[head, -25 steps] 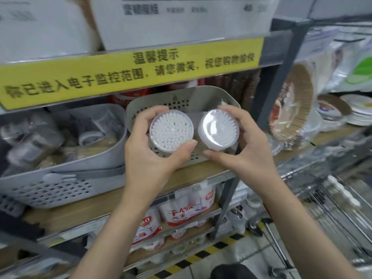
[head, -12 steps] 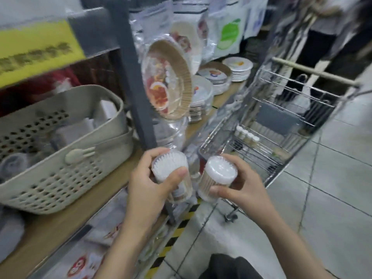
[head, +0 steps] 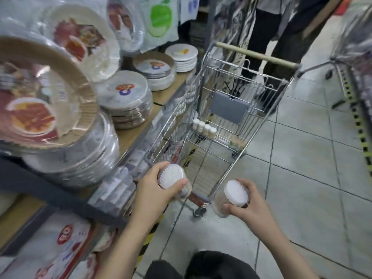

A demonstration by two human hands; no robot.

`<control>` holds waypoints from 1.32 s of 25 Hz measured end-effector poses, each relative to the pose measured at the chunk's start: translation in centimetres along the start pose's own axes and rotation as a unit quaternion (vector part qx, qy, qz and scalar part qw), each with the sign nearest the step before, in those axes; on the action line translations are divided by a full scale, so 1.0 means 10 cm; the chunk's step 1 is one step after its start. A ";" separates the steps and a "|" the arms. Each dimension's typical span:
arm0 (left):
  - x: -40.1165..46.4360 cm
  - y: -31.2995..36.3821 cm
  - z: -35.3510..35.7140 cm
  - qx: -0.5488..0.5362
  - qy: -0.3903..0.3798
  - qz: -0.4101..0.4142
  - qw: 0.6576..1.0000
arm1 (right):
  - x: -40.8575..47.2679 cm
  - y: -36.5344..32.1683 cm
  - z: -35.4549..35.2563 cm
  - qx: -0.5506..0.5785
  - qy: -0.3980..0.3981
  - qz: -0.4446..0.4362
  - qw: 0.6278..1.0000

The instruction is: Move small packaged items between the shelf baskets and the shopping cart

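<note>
My left hand [head: 153, 190] grips a round clear tub of cotton swabs [head: 172, 177] near the front left corner of the wire shopping cart [head: 267, 115]. My right hand [head: 248, 208] grips a second swab tub [head: 234, 193] just outside the cart's front right corner. Both tubs are tilted, white swab tips facing me. Inside the cart, several small white-capped tubs [head: 204, 127] lie in a row near the grey child-seat flap [head: 228, 107]. The shelf baskets are out of view.
Stacks of wrapped paper plates [head: 125, 93] fill the wooden shelf [head: 138, 129] on the left. A person in dark trousers [head: 267, 27] stands behind the cart handle [head: 255, 55]. Another metal rack [head: 354, 81] stands at right. Tiled floor [head: 302, 178] lies right of the cart.
My view has swung right from the grey shelf baskets to the cart. Both hands have carried the swab tubs down and right, and have spread apart toward the cart's front.
</note>
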State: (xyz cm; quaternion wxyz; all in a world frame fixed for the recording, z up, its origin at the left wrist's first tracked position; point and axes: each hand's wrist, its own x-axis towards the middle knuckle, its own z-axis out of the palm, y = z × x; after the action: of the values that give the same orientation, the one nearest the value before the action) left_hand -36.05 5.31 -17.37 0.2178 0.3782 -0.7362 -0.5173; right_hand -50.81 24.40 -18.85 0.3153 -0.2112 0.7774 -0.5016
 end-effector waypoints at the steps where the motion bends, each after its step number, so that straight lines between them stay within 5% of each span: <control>1: 0.08 -0.05 0.08 0.009 -0.005 -0.006 1.000 | 0.06 0.06 -0.06 -0.010 0.009 0.008 1.000; 13: 1.74 -0.85 0.64 0.136 -0.145 -0.087 0.976 | 1.31 0.39 0.46 -0.054 0.107 0.113 0.986; 22: 2.39 -1.93 1.52 0.247 -0.307 -0.119 0.911 | 2.43 1.45 1.11 -0.243 0.022 0.232 0.941; 33: 2.55 -2.99 2.28 0.309 -0.474 -0.106 0.818 | 2.82 2.58 1.57 -0.317 -0.082 0.352 0.877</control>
State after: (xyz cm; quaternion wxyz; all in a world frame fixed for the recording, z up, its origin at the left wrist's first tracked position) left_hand -58.14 -6.36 -55.35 -0.3429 0.2095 -0.8247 -0.3981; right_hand -60.20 6.54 -54.93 0.4500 -0.0526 0.8891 -0.0647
